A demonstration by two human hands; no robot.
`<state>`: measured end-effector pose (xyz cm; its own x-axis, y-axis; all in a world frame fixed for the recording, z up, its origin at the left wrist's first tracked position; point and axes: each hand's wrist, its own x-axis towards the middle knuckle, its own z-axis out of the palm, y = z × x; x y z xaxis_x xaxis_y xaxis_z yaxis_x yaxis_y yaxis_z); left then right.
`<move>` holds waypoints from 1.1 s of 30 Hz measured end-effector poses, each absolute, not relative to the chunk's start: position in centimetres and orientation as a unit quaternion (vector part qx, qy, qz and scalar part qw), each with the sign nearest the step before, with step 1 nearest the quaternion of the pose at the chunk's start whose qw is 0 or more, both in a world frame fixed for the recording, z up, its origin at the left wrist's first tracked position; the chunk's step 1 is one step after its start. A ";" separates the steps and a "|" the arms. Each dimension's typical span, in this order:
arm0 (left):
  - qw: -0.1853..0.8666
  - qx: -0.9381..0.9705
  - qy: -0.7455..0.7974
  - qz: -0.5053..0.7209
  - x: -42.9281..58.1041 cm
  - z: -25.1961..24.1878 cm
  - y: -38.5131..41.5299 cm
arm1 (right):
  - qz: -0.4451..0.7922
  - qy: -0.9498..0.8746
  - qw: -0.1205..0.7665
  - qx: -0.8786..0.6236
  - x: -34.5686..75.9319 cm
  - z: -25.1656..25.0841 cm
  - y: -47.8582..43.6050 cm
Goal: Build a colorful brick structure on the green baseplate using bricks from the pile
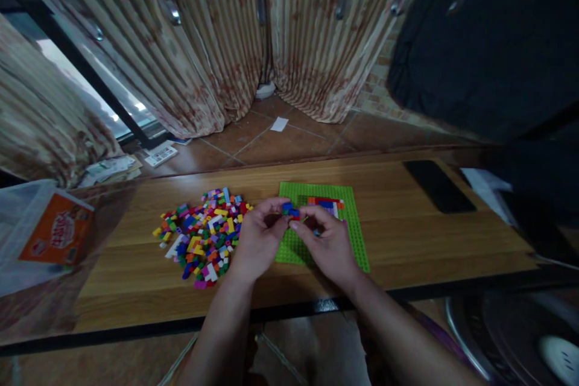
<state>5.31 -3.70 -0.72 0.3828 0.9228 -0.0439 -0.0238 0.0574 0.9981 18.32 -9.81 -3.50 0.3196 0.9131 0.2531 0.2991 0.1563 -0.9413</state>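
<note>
Between the fingertips of both hands are small toy building bricks, blue ones [287,208] with a red one [294,216] just below. My left hand [262,232] pinches them from the left, thumb and forefinger together. From the other side my right hand [324,238] closes its thumb and forefinger on them. Both hands are over a green studded baseplate [359,247]. On the plate, partly covered by my right hand, stands a low multicoloured brick build [326,202]. Left of my left hand lies a heap of loose bricks [205,235] in many colours.
The wooden table [452,247] has a dark front edge. A black phone-like slab [438,186] lies at its right. Off the left end stands a translucent bin [18,211] with an orange package [56,228]. Striped curtains [217,42] hang behind, above a tiled floor.
</note>
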 end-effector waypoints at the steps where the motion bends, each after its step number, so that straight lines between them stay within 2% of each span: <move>1: 0.608 0.565 0.396 0.393 5.5 -0.8 -3.8 | 0.275 -0.508 0.566 -0.588 18.4 -3.6 -9.7; 6: 0.608 0.575 0.387 0.387 5.9 -1.0 -4.2 | 0.287 -0.477 0.588 -0.587 18.8 -3.8 -9.4; 14: 0.722 0.399 0.410 0.388 5.9 0.0 -4.3 | 0.323 -0.482 0.573 -0.579 19.1 -3.3 -9.5; 22: 0.634 0.556 0.427 0.325 5.5 -0.4 -4.3 | 0.336 -0.516 0.539 -0.576 19.3 -3.2 -9.6; 33: 0.710 0.455 0.413 0.343 6.4 -0.4 -4.9 | 0.409 -0.424 0.614 -0.525 18.5 -2.9 -9.4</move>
